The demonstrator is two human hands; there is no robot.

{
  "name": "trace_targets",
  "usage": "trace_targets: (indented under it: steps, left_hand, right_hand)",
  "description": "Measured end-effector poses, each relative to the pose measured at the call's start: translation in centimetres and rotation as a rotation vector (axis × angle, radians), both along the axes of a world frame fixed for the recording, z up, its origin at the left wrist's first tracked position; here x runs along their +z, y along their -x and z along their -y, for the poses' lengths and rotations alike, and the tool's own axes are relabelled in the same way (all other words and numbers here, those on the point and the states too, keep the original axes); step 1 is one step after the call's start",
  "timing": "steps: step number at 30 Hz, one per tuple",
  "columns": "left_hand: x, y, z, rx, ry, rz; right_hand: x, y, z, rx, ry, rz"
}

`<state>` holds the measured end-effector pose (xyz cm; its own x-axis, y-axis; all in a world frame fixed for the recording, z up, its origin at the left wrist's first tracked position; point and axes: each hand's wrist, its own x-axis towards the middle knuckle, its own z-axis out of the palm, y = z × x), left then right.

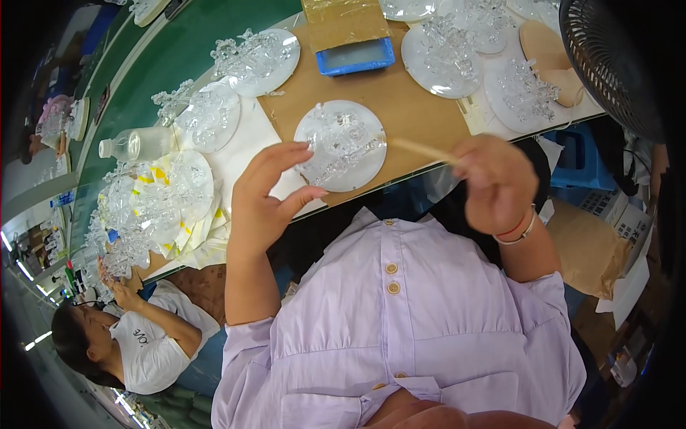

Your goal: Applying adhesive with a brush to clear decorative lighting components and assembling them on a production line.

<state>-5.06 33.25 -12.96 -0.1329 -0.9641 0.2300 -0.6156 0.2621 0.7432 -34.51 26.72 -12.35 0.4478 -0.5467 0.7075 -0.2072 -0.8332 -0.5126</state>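
A white disc (pixel 368 166) bearing a cluster of clear, glassy pieces (pixel 341 143) lies on the brown board (pixel 411 118) in front of me. At its left edge, my left hand (pixel 263 196) is open, thumb and fingers spread apart beside the rim; whether the fingertips touch it I cannot tell. My right hand (pixel 496 182) is closed on a thin, pale wooden-looking stick (pixel 425 149), to the right of the disc. The stick points left toward the disc and is slightly blurred; its tip is apart from the disc.
Beyond the disc stands a blue tray (pixel 357 57) partly covered by cardboard (pixel 343 25). Similar loaded discs (pixel 439 61) lie around, with a heap (pixel 157 196) at left beside a plastic bottle (pixel 139 145). A black fan (pixel 618 68) is at far right. A co-worker (pixel 143 332) sits at left.
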Motion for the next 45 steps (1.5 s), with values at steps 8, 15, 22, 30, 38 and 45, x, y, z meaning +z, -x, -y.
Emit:
trace_targets:
  steps: [8,15,22,30,38,45]
  left_hand:
    - [-1.4,2.4,-0.9,0.304,0.186,0.077]
    - [-1.3,2.5,-0.7,0.294,0.154,0.061]
    - [-1.5,2.1,-0.6,0.270,0.156,0.006]
    - [-1.6,3.2,-0.7,0.308,0.164,0.029]
    - [-1.5,3.8,-0.6,0.311,0.168,0.068]
    - [-1.5,3.8,-0.9,0.309,0.161,0.068]
  right_hand:
    - [1.5,-3.7,6.2,-0.209,0.056,-0.047]
    - [0.2,-5.9,8.6,-0.246,0.081,-0.158]
    - [1.3,-3.0,6.4,-0.259,0.042,-0.063]
    - [0.0,-0.7,1.7,-0.067,-0.112,0.195]
    - [-2.2,-2.6,0.9,0.046,-0.076,-0.019]
    - [-2.5,-3.0,1.3,0.097,-0.056,-0.077]
